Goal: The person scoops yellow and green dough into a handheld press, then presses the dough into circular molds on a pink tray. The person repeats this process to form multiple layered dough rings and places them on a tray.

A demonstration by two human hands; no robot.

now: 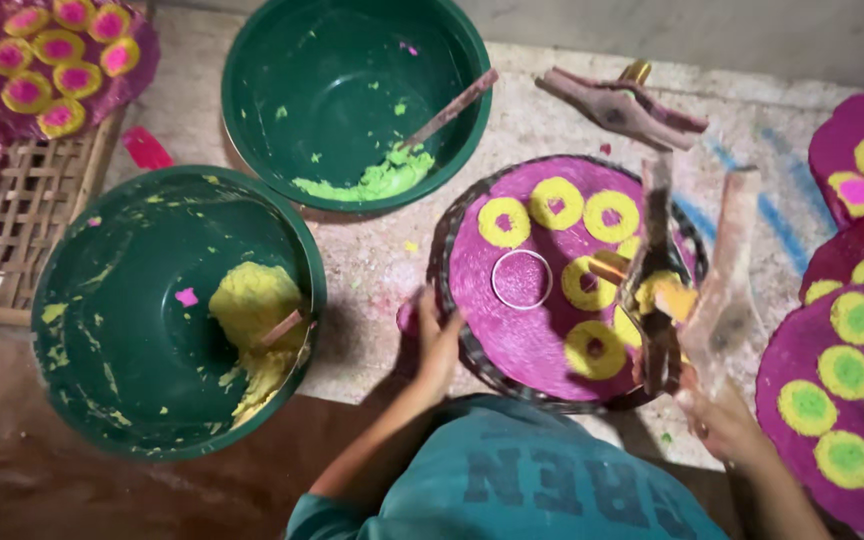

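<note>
A round dark tray (444, 250) covered in magenta paste lies on the floor in front of me, with several yellow rings on it. A small round metal ring (522, 278) sits near its middle. My left hand (437, 340) grips the tray's near left rim. My right hand (722, 420) holds a long two-armed wooden tool (727, 290) over the tray's right side. Yellow paste (664, 293) sits at the tool's lower part, above the rings.
A green bowl (112, 330) with yellow paste and a stick stands at the left. Another green bowl (282, 90) at the top holds light green paste. A second wooden tool (622, 105) lies behind the tray. Decorated magenta discs (852, 400) lie at the right and on a woven rack (22, 220) at the top left.
</note>
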